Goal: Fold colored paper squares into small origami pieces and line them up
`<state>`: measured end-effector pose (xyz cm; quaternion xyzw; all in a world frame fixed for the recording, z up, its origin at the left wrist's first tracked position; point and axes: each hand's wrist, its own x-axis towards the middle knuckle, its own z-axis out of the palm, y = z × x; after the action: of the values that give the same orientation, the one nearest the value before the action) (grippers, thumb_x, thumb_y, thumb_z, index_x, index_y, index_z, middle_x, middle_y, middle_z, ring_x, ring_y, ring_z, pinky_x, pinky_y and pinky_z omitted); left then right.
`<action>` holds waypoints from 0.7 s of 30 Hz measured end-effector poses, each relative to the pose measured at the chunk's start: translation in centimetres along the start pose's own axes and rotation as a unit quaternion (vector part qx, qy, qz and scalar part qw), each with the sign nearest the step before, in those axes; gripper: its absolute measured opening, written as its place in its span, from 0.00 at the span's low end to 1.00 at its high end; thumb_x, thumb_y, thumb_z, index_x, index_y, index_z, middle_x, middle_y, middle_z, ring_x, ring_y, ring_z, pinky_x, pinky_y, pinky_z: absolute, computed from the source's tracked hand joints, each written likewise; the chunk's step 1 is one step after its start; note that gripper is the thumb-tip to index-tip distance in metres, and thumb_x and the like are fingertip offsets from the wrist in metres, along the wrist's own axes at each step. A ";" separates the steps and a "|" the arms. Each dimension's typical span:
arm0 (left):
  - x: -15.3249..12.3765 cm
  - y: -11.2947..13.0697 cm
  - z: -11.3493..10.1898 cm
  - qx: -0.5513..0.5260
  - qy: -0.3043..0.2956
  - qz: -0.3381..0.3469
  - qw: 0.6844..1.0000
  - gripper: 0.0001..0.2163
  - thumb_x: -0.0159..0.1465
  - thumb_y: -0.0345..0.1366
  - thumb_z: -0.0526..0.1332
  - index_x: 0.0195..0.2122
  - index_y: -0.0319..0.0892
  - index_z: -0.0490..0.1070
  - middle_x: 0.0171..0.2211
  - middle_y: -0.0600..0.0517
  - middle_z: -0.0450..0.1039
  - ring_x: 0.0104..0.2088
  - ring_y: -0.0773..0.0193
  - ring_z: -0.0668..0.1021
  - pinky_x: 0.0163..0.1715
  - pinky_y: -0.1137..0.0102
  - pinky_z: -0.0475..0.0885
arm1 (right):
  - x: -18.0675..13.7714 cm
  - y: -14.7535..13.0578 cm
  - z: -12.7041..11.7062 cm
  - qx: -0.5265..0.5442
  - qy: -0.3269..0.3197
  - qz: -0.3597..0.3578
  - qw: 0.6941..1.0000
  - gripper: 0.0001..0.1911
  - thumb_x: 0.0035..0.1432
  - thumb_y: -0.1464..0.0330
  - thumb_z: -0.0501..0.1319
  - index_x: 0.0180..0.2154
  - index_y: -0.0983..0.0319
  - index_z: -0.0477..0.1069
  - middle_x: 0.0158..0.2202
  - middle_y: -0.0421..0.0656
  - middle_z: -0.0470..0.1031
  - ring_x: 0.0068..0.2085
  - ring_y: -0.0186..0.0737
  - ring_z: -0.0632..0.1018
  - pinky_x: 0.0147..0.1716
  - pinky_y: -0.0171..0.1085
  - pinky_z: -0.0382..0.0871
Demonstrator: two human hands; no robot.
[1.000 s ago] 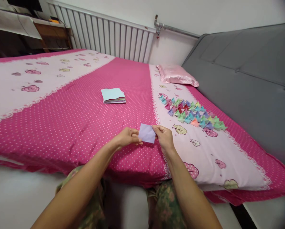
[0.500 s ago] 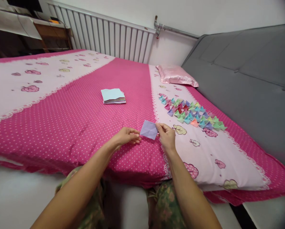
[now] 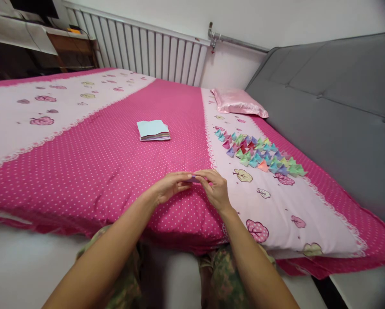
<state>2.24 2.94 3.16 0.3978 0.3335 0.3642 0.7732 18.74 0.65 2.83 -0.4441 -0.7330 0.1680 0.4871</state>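
My left hand point(image 3: 169, 187) and my right hand point(image 3: 214, 188) meet fingertip to fingertip over the near edge of the pink dotted bed sheet point(image 3: 115, 163). Between the fingers a thin sliver of lilac paper point(image 3: 195, 178) shows, seen almost edge-on and mostly hidden by both hands. Each hand pinches it. A stack of coloured paper squares point(image 3: 153, 130) with a pale blue top sheet lies farther back on the sheet. To the right, several small folded paper shapes point(image 3: 259, 155) in mixed colours lie in rows on the pale pink band.
A satin pink pillow point(image 3: 237, 102) lies at the head of the bed beside a grey padded headboard point(image 3: 334, 111). A white radiator point(image 3: 147, 49) runs along the far wall. Shelving stands at the far left. My patterned trousers point(image 3: 224, 274) show below the bed edge.
The lilac paper, earlier held up flat and facing me, is now tipped nearly edge-on. My right hand has moved left and both hands have closed over it.
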 end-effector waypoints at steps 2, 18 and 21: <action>0.1 -0.2 -0.1 0.000 0.015 -0.001 1.000 0.07 0.51 0.30 0.64 0.32 0.39 0.75 0.39 0.48 0.74 0.40 0.67 0.74 0.45 0.74 0.66 | 0.0 0.0 0.0 0.005 0.001 -0.003 1.000 0.08 0.57 0.64 0.57 0.36 0.54 0.74 0.35 0.41 0.76 0.38 0.40 0.73 0.41 0.40 0.65; 0.2 0.0 0.0 -0.030 0.013 0.030 0.999 0.09 0.52 0.29 0.63 0.35 0.34 0.75 0.40 0.45 0.75 0.43 0.64 0.74 0.49 0.72 0.64 | -0.1 0.4 0.4 0.023 0.055 0.033 0.998 0.26 0.47 0.72 0.61 0.50 0.59 0.61 0.47 0.47 0.68 0.44 0.41 0.71 0.30 0.34 0.70; 0.3 0.1 0.1 -0.035 0.043 0.043 0.998 0.08 0.52 0.25 0.62 0.33 0.34 0.75 0.36 0.46 0.76 0.38 0.66 0.76 0.44 0.75 0.66 | 0.0 0.3 0.3 -0.001 0.061 0.012 0.998 0.19 0.47 0.74 0.59 0.44 0.60 0.65 0.48 0.47 0.66 0.46 0.42 0.70 0.30 0.34 0.71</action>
<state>2.49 3.15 3.21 0.3686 0.3359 0.4251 0.7554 18.58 0.84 2.46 -0.4626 -0.6967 0.1460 0.5286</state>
